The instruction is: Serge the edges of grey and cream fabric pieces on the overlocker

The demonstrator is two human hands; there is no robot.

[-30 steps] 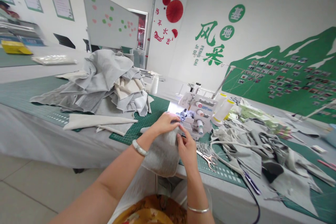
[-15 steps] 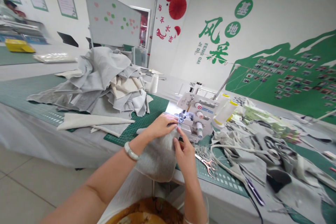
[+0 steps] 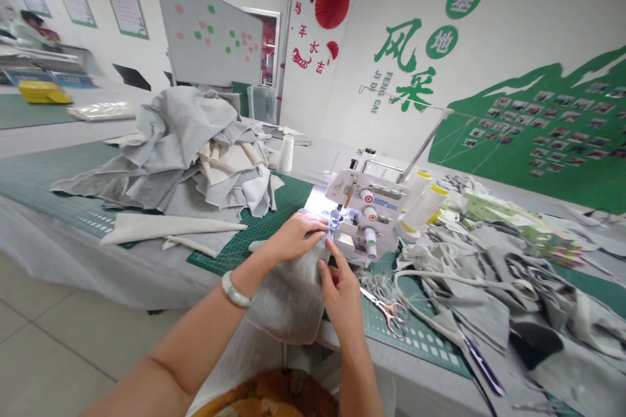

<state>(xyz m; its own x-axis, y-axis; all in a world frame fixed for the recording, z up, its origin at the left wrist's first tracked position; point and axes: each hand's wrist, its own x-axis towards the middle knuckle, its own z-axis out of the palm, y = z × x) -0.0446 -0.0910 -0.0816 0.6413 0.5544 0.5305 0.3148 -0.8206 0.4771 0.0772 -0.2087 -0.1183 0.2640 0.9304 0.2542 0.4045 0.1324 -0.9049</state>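
Note:
A grey felt piece (image 3: 288, 293) hangs over the table's front edge, its top end fed under the needle of a small white overlock machine (image 3: 364, 212). My left hand (image 3: 296, 234) lies on the cloth left of the needle, fingers pressed flat against it. My right hand (image 3: 340, 287) pinches the cloth's right edge just in front of the machine. A pale bangle circles my left wrist.
A big heap of grey and cream cloth (image 3: 190, 150) sits at left on the green cutting mat (image 3: 274, 208). Scissors (image 3: 386, 309) lie right of my right hand. Thread cones (image 3: 425, 205) and more grey cloth pieces (image 3: 493, 280) crowd the right side.
Both hands have slid slightly toward the machine with the cloth. The camera has shifted a little to the right and down.

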